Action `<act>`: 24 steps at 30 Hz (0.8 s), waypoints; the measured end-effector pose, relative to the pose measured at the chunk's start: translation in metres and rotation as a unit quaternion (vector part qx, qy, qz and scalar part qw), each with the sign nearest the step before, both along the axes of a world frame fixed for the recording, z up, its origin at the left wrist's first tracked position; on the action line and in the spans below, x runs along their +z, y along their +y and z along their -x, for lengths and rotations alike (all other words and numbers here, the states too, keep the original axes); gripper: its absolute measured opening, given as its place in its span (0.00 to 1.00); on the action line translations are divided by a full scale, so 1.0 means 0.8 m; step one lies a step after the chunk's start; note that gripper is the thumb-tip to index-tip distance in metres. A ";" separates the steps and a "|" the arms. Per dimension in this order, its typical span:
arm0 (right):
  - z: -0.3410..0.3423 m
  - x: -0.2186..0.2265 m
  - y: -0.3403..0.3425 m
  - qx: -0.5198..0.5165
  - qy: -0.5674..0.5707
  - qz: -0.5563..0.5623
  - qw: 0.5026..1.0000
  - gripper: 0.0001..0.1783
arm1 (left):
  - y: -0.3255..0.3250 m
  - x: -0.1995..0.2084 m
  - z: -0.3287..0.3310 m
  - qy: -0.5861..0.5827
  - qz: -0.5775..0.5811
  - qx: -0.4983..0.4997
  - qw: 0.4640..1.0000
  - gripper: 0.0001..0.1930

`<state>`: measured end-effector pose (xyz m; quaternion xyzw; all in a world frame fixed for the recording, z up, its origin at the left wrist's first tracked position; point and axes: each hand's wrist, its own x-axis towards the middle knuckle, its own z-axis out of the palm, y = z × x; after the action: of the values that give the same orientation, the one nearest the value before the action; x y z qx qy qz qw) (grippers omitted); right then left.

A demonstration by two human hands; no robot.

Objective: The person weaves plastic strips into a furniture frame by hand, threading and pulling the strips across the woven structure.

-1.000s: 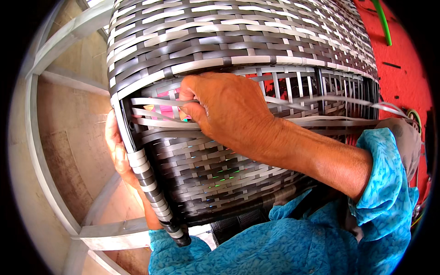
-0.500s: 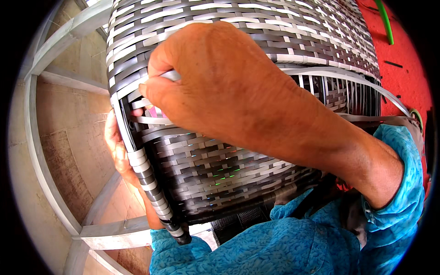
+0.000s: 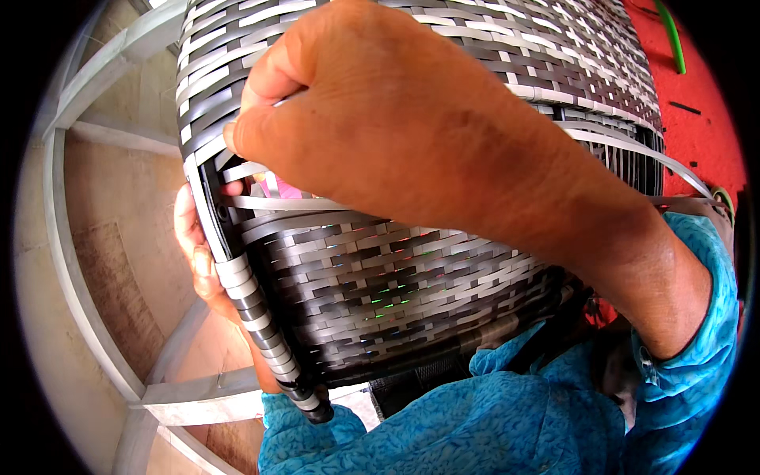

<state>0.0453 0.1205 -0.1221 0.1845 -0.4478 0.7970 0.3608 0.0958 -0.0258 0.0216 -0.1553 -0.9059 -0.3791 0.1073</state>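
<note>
Closely pinched, a strip (image 3: 286, 99) lies between right fingers (image 3: 267, 77), left fingers (image 3: 187, 219) wrapping the frame (image 3: 255, 314).

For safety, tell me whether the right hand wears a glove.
No: the right hand shows bare skin as far as the blue sleeve.

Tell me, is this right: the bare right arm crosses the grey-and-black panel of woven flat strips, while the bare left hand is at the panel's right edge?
Wrong edge: the head view shows the bare left hand at the left edge of the grey-and-black woven-strip panel. The bare right arm does cross it.
</note>
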 end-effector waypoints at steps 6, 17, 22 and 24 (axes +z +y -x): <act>0.006 0.000 0.006 0.040 -0.020 -0.004 0.999 0.09 | -0.004 0.000 0.004 0.000 -0.008 -0.006 1.000 0.35; 0.005 -0.006 0.016 0.079 -0.054 -0.009 0.995 0.09 | -0.029 0.011 -0.006 0.015 0.032 0.028 0.999 0.33; 0.010 0.002 0.021 0.062 -0.010 -0.010 0.998 0.09 | -0.002 0.014 -0.005 0.019 0.029 0.009 0.999 0.33; 0.015 -0.001 0.025 0.062 -0.009 -0.018 0.998 0.09 | 0.003 0.007 -0.002 0.017 0.021 0.000 1.000 0.33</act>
<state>0.0334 0.1405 -0.1225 0.2111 -0.4530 0.8112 0.3036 0.0971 -0.0232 0.0269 -0.1642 -0.9115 -0.3575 0.1197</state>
